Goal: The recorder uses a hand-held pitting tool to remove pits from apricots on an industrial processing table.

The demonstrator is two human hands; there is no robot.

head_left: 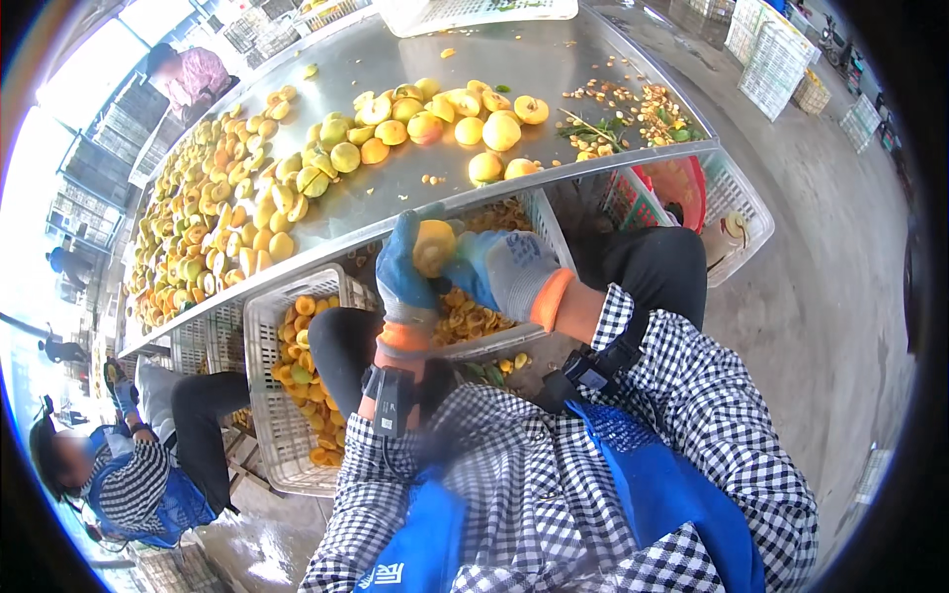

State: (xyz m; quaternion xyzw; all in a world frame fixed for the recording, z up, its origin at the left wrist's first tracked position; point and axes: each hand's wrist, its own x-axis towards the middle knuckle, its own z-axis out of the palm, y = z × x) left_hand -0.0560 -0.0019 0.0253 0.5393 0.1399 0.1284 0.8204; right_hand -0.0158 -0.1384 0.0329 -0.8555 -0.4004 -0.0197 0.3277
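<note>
Just past the near edge of the metal table, my left hand (403,267) wraps its fingers round a yellow apricot (433,248). It wears a blue and grey glove with an orange cuff. From the right, my right hand (506,272), gloved alike, closes against the same fruit; its fingertips are partly hidden, and I cannot make out any tool in them. Beneath both hands stands a white crate (550,229) of yellow fruit pieces. On the table beyond lie loose whole and halved apricots (425,127), with a larger heap of apricots (213,217) to the left.
The metal table (376,203) has a raised rim. Scattered pits (657,107) and leaves lie at its right. A fruit-filled white crate (287,474) stands left of my knees, a red basket (682,183) to the right. A co-worker (148,484) sits at left, another person (188,79) farther off.
</note>
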